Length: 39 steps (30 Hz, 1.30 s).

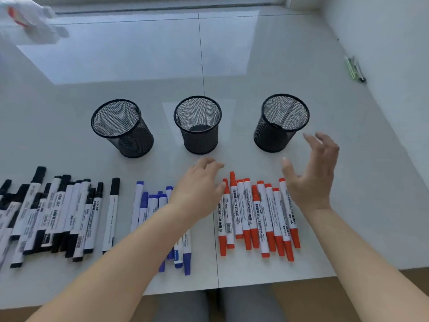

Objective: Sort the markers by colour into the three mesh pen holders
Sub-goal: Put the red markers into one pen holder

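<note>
Three black mesh pen holders stand in a row: the left holder [121, 127], the middle holder [198, 124], the right holder [281, 123]. All three look hollow inside. In front lie several black markers [58, 214] at the left, several blue markers [148, 205] in the middle and several red markers [255, 214] at the right. My left hand [199, 187] hovers palm down between the blue and red groups, covering some blue markers, fingers apart. My right hand [313, 173] is raised over the right end of the red markers, fingers spread, holding nothing.
The markers and holders rest on a glossy white surface [139, 54]. A few pens [355, 68] lie far off at the right. A white crumpled object [30, 22] sits at the top left. My grey-clad knees [216, 303] show below the near edge.
</note>
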Each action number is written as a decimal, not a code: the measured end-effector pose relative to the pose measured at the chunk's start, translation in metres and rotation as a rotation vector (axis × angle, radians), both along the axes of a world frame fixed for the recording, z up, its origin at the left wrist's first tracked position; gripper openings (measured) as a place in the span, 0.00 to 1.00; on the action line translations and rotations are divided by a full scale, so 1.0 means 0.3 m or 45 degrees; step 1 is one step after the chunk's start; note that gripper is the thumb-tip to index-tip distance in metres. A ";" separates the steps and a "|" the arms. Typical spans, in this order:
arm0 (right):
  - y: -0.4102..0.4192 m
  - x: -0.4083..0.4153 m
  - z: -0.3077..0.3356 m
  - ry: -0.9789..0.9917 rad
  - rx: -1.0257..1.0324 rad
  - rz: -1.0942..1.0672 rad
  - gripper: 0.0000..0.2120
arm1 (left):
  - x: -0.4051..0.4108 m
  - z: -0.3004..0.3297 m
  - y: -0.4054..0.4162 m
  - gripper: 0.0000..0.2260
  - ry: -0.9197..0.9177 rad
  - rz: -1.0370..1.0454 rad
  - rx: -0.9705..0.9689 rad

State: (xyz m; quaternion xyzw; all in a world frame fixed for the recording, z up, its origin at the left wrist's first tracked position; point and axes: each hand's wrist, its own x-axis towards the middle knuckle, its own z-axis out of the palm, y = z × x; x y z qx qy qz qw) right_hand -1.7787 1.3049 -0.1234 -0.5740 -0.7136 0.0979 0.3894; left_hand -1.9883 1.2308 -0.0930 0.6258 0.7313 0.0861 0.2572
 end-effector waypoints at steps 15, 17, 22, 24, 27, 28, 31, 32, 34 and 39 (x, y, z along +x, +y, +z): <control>-0.263 0.225 -0.002 -0.760 -0.052 0.755 0.24 | 0.067 -0.010 -0.299 0.20 0.344 -0.294 0.236; -0.270 0.224 0.009 -0.977 -0.095 0.786 0.29 | 0.072 -0.012 -0.303 0.22 0.362 -0.296 0.206; -0.241 0.189 0.037 -1.233 -0.034 0.912 0.32 | 0.074 -0.005 -0.273 0.29 0.455 -0.358 0.179; -0.225 0.184 0.047 -1.264 -0.013 0.944 0.30 | 0.076 -0.008 -0.257 0.30 0.534 -0.437 0.162; -0.222 0.177 0.034 -1.328 -0.018 1.007 0.27 | 0.081 -0.027 -0.238 0.29 0.579 -0.510 0.148; -0.218 0.179 0.031 -1.341 -0.002 1.029 0.27 | 0.083 -0.029 -0.230 0.28 0.586 -0.517 0.166; -0.187 0.175 0.037 -1.389 0.186 1.072 0.25 | 0.086 -0.025 -0.205 0.26 0.635 -0.554 0.212; -0.179 0.169 0.042 -1.424 0.195 1.082 0.25 | 0.086 -0.024 -0.199 0.26 0.648 -0.570 0.216; -0.171 0.156 0.052 -1.489 0.135 1.114 0.25 | 0.088 -0.026 -0.191 0.26 0.668 -0.597 0.223; -0.153 0.158 0.072 -1.462 0.124 1.179 0.23 | 0.071 -0.021 -0.179 0.24 0.698 -0.671 0.266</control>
